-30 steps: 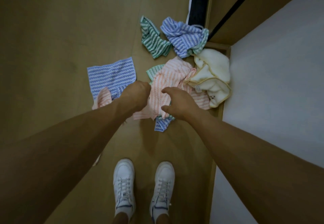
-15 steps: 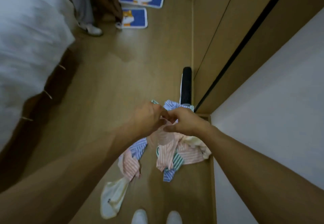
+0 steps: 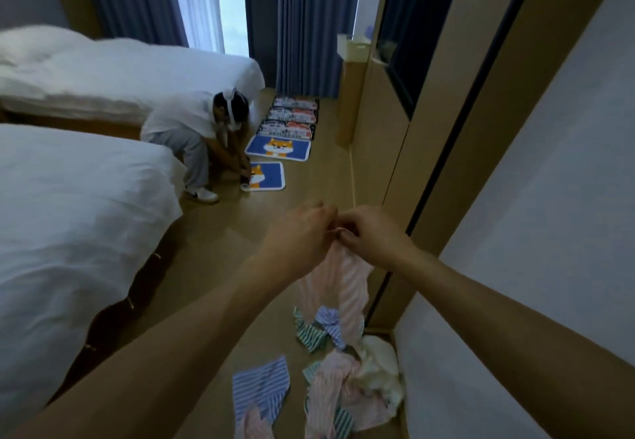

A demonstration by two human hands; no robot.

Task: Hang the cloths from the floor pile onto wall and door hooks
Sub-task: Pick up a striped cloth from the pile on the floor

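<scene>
Left hand [image 3: 302, 232] and right hand [image 3: 369, 235] (knuckles nearly touching) seemingly pinch the pale pink striped cloth [image 3: 343, 287], dangling above the floor pile [image 3: 343, 380].

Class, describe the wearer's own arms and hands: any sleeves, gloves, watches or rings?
Both forearms are bare, with no sleeve in view. The left hand and right hand wear no gloves. No watch, bracelet or ring shows on either wrist or on the fingers.

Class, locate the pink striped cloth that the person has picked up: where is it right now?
In the head view, the pink striped cloth hangs centre-right, pinched at its top by the left hand and right hand, above the floor pile beside the white wall.
</scene>
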